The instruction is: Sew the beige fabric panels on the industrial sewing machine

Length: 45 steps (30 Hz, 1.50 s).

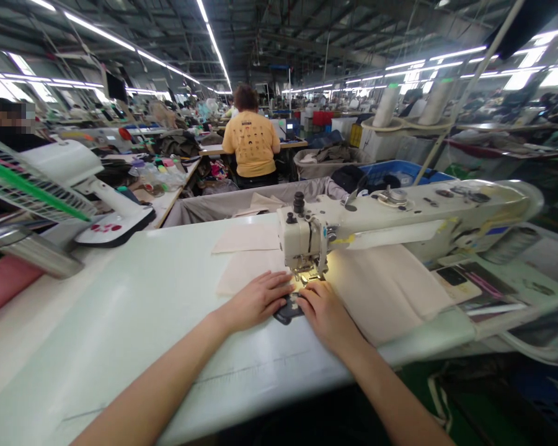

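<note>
A cream-white industrial sewing machine (pixel 302 238) stands on the pale table, its lamp lighting the needle area. My left hand (pixel 260 298) lies palm down, fingers stretched towards the needle and over the edge of a cream cloth piece (pixel 237 272). Close to the presser foot (pixel 312 279), my right hand (pixel 323 306) has its fingers bent and drawn together. What those fingertips hold, if anything, is hidden. A black plate (pixel 288 311) shows between the hands. More cream cloth (pixel 385 291) spreads under the machine arm, right of my right hand.
A white fan (pixel 65 164) and a steel flask (pixel 39 248) stand on the left. A phone (pixel 458 279) lies on the right. Thread cones (pixel 385 105) rise behind the machine. Beyond the table are a cloth-lined bin (pixel 204 207) and a seated person (pixel 250 142).
</note>
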Available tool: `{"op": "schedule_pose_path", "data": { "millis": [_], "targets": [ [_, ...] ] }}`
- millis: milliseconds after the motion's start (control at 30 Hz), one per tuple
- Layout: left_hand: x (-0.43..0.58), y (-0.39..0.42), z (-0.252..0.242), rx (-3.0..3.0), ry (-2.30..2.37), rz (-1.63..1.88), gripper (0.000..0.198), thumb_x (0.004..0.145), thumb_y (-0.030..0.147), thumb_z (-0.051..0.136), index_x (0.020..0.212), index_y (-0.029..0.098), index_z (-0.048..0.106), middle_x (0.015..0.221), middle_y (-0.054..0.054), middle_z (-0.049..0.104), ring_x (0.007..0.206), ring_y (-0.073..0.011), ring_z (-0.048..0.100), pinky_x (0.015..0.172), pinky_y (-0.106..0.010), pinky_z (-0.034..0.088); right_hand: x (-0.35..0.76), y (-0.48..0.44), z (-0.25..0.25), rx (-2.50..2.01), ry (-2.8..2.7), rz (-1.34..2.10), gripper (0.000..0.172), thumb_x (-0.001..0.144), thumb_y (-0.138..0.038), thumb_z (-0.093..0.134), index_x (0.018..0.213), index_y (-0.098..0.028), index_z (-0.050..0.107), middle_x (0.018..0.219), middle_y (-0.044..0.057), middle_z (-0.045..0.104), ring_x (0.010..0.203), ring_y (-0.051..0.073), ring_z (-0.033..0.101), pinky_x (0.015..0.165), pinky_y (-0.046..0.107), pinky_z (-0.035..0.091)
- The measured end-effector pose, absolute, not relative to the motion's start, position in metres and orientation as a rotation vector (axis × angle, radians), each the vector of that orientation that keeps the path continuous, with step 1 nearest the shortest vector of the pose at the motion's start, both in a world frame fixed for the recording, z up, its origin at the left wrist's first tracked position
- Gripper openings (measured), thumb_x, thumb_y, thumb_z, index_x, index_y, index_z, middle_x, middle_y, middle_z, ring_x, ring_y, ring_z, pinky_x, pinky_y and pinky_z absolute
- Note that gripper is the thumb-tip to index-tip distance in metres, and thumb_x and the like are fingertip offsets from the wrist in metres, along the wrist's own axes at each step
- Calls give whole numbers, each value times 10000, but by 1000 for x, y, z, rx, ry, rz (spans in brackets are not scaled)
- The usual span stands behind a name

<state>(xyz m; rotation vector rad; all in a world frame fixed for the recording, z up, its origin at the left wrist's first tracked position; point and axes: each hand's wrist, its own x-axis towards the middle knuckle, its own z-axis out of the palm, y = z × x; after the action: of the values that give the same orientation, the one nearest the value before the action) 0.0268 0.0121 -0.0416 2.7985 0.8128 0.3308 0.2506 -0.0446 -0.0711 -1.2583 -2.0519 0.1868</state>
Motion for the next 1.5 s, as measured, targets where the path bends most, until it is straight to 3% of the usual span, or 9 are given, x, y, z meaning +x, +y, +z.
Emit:
{"op": "schedule_pose_path", "data": {
  "millis": [400, 600, 800, 933, 1100, 1233, 1333, 1400, 1500],
  "targets": [
    [27, 34, -42, 2806, 863, 352, 415, 1048, 334, 436, 1436, 225, 536, 1437, -137, 550, 1334, -292, 505, 1157, -511, 372, 251, -63, -79, -1231, -2000, 214, 235, 985, -260, 554, 1177, -163, 647, 1116, 130, 649, 1058, 280, 595, 952, 485, 541],
    [28, 29, -47, 2800, 991, 300, 428, 1055, 330, 413, 1465, 239, 497, 1524, -124, 476, 1426, -286, 420, 1186, -535, 319, 249, -64, -79, -1225, -1991, 207, 231, 980, -258, 558, 1166, -172, 664, 1131, 129, 656, 1075, 284, 606, 958, 498, 548],
    [23, 22, -56, 2712, 1343, 300, 618, 1023, 465, 461, 1518, 105, 380, 1587, -219, 354, 1491, -318, 314, 1203, -528, 293, 250, -75, -81, -1210, -1931, 228, 217, 987, -265, 551, 1151, -189, 671, 1147, 125, 664, 1098, 280, 620, 971, 486, 545],
    [12, 9, -50, 2721, 1307, 304, 500, 1003, 384, 504, 1438, 139, 486, 1526, -181, 464, 1425, -297, 431, 1182, -484, 356, 252, -79, -84, -1215, -1879, 255, 218, 1001, -290, 530, 1126, -189, 678, 1125, 126, 673, 1084, 280, 631, 958, 479, 547],
    [10, -4, -33, 2540, 1382, 414, 400, 822, 117, 593, 1215, 175, 639, 1248, -146, 671, 1181, -288, 624, 1036, -454, 501, 253, -76, -86, -1189, -1866, 289, 237, 1009, -327, 522, 1077, -185, 699, 1115, 125, 678, 1077, 280, 630, 955, 487, 544],
    [6, 3, -14, 2353, 1556, 701, 282, 942, 191, 445, 1146, 186, 640, 1045, -98, 726, 993, -249, 687, 916, -403, 556, 254, -76, -87, -1185, -1865, 308, 249, 1014, -331, 509, 1057, -188, 709, 1110, 126, 681, 1073, 278, 631, 952, 492, 546],
    [-8, 12, -2, 2012, 1751, 1189, 403, 997, 236, 293, 1329, 147, 504, 1155, -124, 690, 1054, -259, 674, 909, -420, 561, 254, -77, -86, -1186, -1850, 318, 245, 1010, -333, 513, 1049, -201, 716, 1090, 120, 688, 1055, 274, 641, 946, 492, 551],
    [-17, 14, -3, 1870, 1862, 1447, 505, 937, 211, 388, 1435, 130, 402, 1337, -163, 597, 1241, -300, 583, 1023, -477, 503, 255, -77, -85, -1180, -1835, 328, 247, 1008, -342, 516, 1039, -203, 718, 1078, 119, 694, 1043, 273, 649, 939, 489, 555],
    [-22, 3, -19, 2241, 1867, 1257, 654, 801, 130, 510, 1450, 152, 437, 1500, -164, 453, 1435, -359, 369, 1173, -564, 333, 258, -76, -82, -1183, -1802, 378, 262, 1017, -342, 493, 1036, -201, 713, 1073, 118, 706, 1035, 263, 662, 936, 467, 561]
  ]
}}
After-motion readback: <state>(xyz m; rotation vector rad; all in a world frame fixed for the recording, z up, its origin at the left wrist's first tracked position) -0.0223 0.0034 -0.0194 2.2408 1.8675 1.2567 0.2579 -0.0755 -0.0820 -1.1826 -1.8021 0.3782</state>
